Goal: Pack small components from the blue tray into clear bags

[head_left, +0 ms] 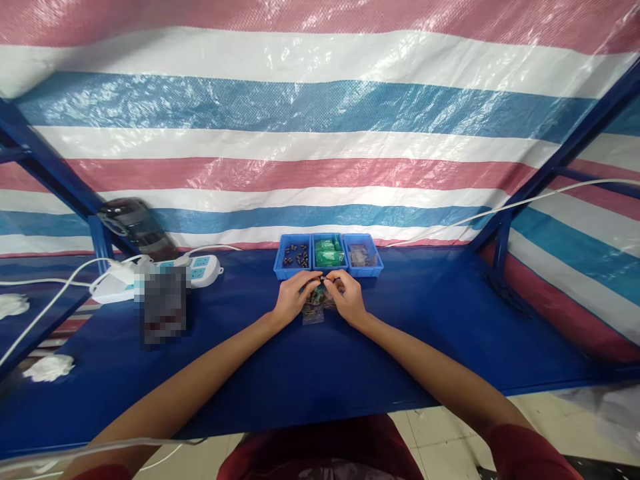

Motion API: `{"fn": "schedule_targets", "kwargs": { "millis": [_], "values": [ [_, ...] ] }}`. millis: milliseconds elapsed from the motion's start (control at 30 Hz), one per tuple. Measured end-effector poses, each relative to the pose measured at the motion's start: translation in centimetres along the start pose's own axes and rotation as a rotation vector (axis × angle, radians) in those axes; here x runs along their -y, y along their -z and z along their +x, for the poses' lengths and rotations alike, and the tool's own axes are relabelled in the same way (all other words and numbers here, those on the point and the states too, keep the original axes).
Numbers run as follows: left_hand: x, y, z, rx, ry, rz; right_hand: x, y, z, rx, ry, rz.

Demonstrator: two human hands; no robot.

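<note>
Three blue bins (287,273) (328,269) (366,272) are seen at twelve o'clock from two hands (294,297) (349,300); one power strip (207,270) and two crumpled tissues (13,305) (49,367) are found toward nine, one bottle (143,228) toward ten.

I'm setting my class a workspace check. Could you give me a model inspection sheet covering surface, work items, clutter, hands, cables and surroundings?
Surface: blue tabletop, smooth and shiny.
Work items: left tray with dark parts; middle tray with green packets; right tray with clear packets; small clear bag in front.
Clutter: dark bottle, crumpled white wad, blurred-out object.
Hands: left hand and right hand fingertips close together over small items, details unclear.
Cables: white cables around the power strip; thin pale cable at right.
Surroundings: striped sheeting, blue frame, tiled floor.
</note>
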State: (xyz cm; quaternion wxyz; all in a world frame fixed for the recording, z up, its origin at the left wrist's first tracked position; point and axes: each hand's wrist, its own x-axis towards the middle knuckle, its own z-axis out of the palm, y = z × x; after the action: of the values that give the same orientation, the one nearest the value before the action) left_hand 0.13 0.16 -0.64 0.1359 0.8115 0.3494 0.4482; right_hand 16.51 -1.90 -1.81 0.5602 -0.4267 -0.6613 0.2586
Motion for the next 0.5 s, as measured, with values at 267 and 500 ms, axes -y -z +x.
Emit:
{"fn": "schedule_targets", "kwargs": {
  "millis": [267,500],
  "values": [
    [-0.30,-0.02,0.15,-0.017,-0.013,0.002,0.20,0.27,0.06,0.032,0.021,-0.023],
    [-0.54,0.17,-0.12,-0.092,0.066,-0.007,0.55,0.47,0.05,0.057,0.065,-0.077]
  ]
}}
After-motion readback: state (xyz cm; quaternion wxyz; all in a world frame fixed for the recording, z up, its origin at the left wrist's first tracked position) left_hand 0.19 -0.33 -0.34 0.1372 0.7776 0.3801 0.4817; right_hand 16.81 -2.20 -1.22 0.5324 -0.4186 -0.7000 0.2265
